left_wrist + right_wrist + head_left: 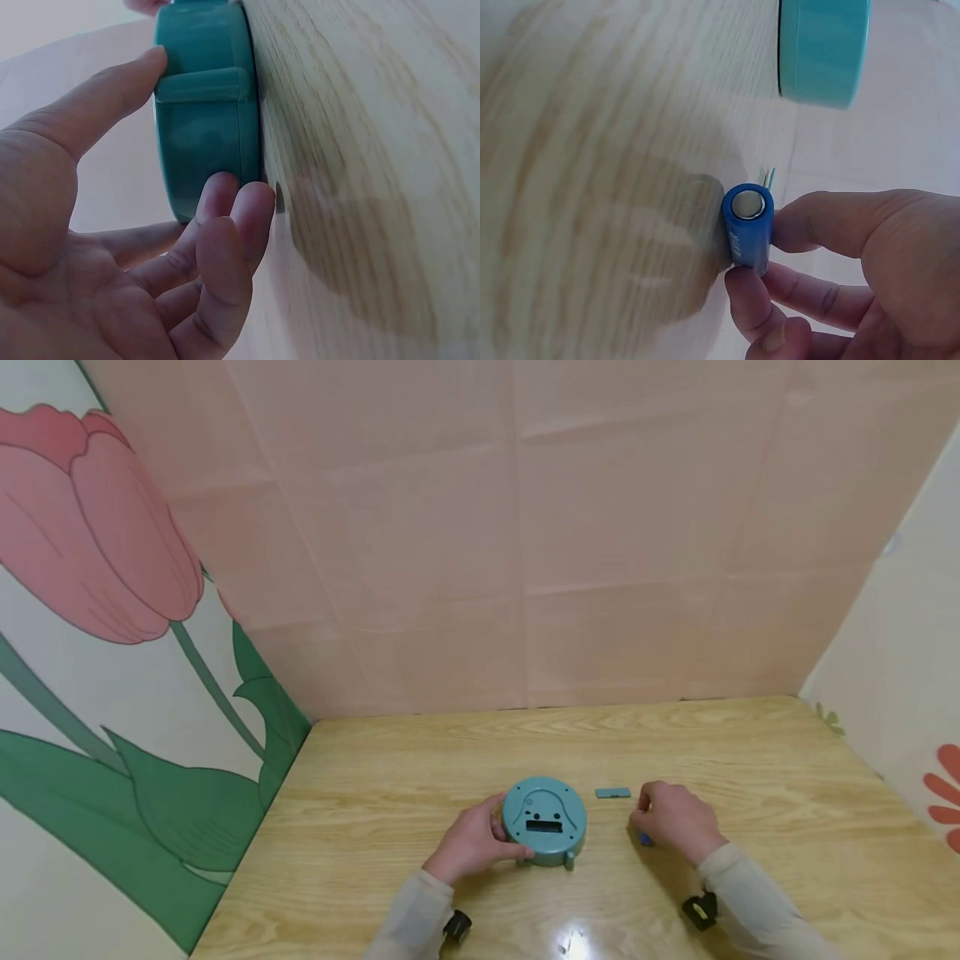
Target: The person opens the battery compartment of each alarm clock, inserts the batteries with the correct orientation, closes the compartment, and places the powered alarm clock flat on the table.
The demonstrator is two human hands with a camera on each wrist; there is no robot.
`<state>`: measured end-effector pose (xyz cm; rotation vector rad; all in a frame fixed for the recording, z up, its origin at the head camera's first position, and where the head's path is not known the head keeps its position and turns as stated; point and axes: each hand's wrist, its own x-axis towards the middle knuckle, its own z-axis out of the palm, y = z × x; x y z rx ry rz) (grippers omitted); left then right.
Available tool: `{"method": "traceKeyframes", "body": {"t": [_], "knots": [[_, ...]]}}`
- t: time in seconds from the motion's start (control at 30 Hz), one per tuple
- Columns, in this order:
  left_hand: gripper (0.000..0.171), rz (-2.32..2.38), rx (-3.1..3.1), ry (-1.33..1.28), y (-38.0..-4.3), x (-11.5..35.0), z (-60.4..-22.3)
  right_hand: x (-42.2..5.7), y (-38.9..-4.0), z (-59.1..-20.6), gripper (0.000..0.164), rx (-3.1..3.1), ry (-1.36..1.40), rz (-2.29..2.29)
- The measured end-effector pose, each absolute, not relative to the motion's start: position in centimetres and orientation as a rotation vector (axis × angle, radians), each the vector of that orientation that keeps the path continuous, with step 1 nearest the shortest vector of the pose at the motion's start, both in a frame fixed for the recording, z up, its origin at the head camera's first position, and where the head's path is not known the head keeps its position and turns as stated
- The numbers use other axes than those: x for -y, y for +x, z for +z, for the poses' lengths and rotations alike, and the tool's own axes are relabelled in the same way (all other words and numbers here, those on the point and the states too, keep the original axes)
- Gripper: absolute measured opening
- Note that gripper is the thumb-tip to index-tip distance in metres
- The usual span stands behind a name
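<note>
A round teal alarm clock (544, 810) lies on the wooden table with its back up, two short feet toward me and a dark battery slot (543, 827) uncovered. My left hand (474, 839) grips its left side, thumb on the near rim and fingers around the edge. In the left wrist view the clock's side (202, 135) shows between thumb and fingertips. To the right of the clock, my right hand (678, 820) pinches a blue battery (750, 225) between thumb and fingers, low over the tabletop. One flat metal end of the battery faces the right wrist camera.
A small teal battery cover (612, 792) lies flat between the clock and my right hand. The wooden table (390, 777) meets a pink-covered wall (525, 568) at the back. A tulip-painted panel (150, 693) stands on the left, a white one (900, 652) on the right.
</note>
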<state>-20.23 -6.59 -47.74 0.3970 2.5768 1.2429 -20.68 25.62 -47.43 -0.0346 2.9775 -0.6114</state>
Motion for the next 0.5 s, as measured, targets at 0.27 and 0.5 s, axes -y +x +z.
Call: {"method": "traceKeyframes", "body": {"t": [0.27,0.5], "knots": [[0.098,1.246,-2.575,0.408,-20.4,6.5,-47.8,-25.5,-20.8,-47.7,0.008,-3.006,-0.06,-0.626],[0.099,1.26,-2.568,0.404,-20.3,6.5,-47.8,-24.4,-20.4,-47.2,0.013,-3.081,-0.16,-0.714]]}}
